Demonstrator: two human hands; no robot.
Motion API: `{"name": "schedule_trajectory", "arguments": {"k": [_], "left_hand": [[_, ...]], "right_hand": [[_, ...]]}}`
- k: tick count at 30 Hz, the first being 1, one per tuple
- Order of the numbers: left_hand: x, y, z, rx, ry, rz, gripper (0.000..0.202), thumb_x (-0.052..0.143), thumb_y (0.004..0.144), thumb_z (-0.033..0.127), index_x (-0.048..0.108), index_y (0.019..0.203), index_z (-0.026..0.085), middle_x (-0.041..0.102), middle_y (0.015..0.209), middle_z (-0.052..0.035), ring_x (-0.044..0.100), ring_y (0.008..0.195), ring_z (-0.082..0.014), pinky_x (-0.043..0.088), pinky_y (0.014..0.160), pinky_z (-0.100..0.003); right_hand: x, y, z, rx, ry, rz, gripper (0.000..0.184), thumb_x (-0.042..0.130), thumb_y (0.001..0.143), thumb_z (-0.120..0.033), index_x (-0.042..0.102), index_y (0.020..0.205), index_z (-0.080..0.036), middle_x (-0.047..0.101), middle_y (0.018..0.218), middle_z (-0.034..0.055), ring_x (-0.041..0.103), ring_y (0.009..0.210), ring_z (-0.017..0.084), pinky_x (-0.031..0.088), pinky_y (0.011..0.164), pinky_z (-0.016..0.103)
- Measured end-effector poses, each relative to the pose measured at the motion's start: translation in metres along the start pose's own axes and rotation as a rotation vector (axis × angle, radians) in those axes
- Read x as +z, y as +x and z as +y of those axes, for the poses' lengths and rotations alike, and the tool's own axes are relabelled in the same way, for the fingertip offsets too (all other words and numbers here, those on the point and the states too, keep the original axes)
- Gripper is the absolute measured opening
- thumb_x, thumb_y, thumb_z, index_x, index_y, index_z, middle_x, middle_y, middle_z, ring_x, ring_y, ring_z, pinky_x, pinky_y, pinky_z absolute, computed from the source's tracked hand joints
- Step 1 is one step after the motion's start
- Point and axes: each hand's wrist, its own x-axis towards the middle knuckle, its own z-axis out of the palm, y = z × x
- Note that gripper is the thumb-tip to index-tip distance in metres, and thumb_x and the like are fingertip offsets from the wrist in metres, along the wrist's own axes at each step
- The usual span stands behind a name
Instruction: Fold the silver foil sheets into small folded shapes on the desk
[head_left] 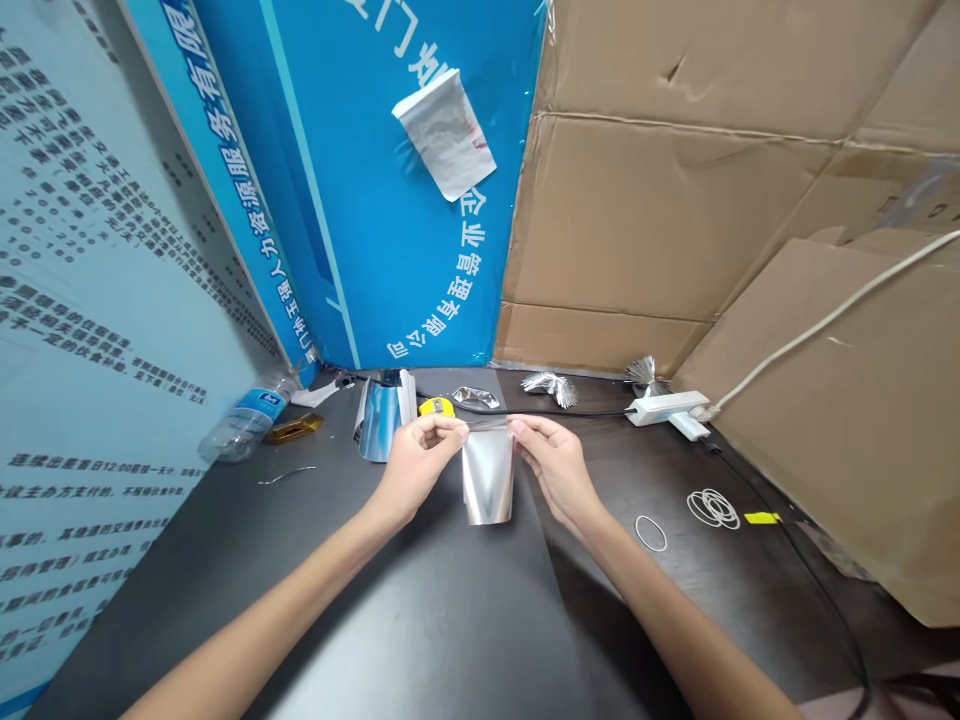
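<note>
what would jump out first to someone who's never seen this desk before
Probably the big bright blue board with white lettering behind the desk, a pale sheet stuck on its upper part, and brown cardboard to its right. Next comes the shiny silver pouch in the middle, its top corners pinched between the left hand and the right hand.

Hands [415,460] [557,465] in facing pinches
</note>
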Motion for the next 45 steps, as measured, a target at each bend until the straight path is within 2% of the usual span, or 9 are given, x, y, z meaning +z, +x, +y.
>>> {"name": "schedule_trajectory", "arguments": {"k": [9,14,19,25,32,36,39,42,45], "left_hand": [[-0.001,0.0,0.007,-0.032,-0.018,0.029,0.035,0.087,0.075,0.049,0.076,0.086,0.017,0.076,0.094,-0.0086,0.068,0.091,-0.0225,0.052,0.087,-0.035],[0.0,-0.001,0.008,-0.029,-0.026,0.014,0.035,0.086,0.077,0.048,0.075,0.087,0.017,0.075,0.094,-0.0082,0.067,0.09,-0.0216,0.051,0.085,-0.033],[-0.002,0.0,0.004,-0.018,-0.034,0.024,0.036,0.087,0.077,0.048,0.075,0.087,0.016,0.075,0.093,-0.0078,0.067,0.09,-0.0216,0.051,0.085,-0.032],[-0.008,0.001,0.005,-0.011,-0.05,0.063,0.035,0.086,0.077,0.047,0.075,0.088,0.016,0.075,0.093,-0.0067,0.066,0.089,-0.0204,0.05,0.086,-0.031],[-0.01,0.001,0.002,0.008,0.036,0.053,0.026,0.08,0.081,0.042,0.073,0.087,0.017,0.076,0.092,-0.0065,0.068,0.089,-0.0211,0.052,0.085,-0.033],[-0.018,0.004,-0.004,0.113,0.342,-0.038,0.014,0.068,0.089,0.032,0.07,0.089,0.018,0.076,0.092,-0.0074,0.07,0.088,-0.0235,0.055,0.086,-0.038],[-0.026,0.007,-0.007,0.413,0.676,-0.165,0.02,0.059,0.095,0.023,0.069,0.112,0.018,0.075,0.117,-0.0109,0.068,0.113,-0.0278,0.05,0.104,-0.046],[-0.029,0.009,-0.007,0.611,0.869,-0.427,0.032,0.047,0.102,0.015,0.064,0.129,0.02,0.07,0.131,-0.0111,0.062,0.127,-0.0257,0.046,0.111,-0.044],[-0.024,0.01,-0.009,0.591,1.022,-0.649,0.033,0.041,0.103,0.009,0.07,0.116,0.018,0.075,0.113,-0.0096,0.068,0.109,-0.0236,0.052,0.097,-0.037]], "right_hand": [[-0.003,-0.001,0.0,0.008,-0.059,-0.077,0.033,0.087,0.078,-0.05,0.076,0.087,-0.02,0.069,0.082,0.002,0.06,0.077,0.017,0.051,0.078,0.031],[-0.003,0.003,0.001,-0.044,-0.148,-0.054,0.032,0.084,0.08,-0.05,0.074,0.083,-0.019,0.068,0.079,0.0021,0.061,0.075,0.017,0.051,0.077,0.031],[-0.002,0.004,0.005,-0.054,-0.127,-0.038,0.034,0.085,0.079,-0.052,0.076,0.087,-0.019,0.07,0.08,0.0028,0.062,0.077,0.018,0.052,0.079,0.032],[0.001,-0.001,0.005,0.042,-0.06,-0.155,0.038,0.086,0.078,-0.053,0.079,0.094,-0.02,0.077,0.099,0.0074,0.068,0.09,0.022,0.054,0.089,0.037],[0.0,0.001,0.001,0.026,-0.189,-0.154,0.034,0.083,0.078,-0.052,0.075,0.08,-0.019,0.07,0.075,0.0021,0.061,0.073,0.017,0.051,0.076,0.033],[-0.006,0.005,0.004,0.095,-0.262,-0.222,0.026,0.08,0.075,-0.042,0.073,0.075,-0.018,0.071,0.076,0.0025,0.062,0.072,0.017,0.051,0.075,0.032],[-0.011,0.008,0.01,0.145,-0.394,-0.264,0.018,0.075,0.076,-0.034,0.073,0.075,-0.017,0.073,0.075,0.0034,0.064,0.07,0.017,0.052,0.073,0.031],[-0.016,0.011,0.017,0.12,-0.603,-0.3,0.014,0.067,0.08,-0.029,0.074,0.078,-0.017,0.075,0.074,0.0042,0.068,0.07,0.018,0.052,0.069,0.029],[-0.019,0.013,0.022,0.069,-0.76,-0.306,0.013,0.065,0.082,-0.026,0.074,0.077,-0.018,0.077,0.077,0.0045,0.07,0.072,0.02,0.05,0.068,0.028]]}}
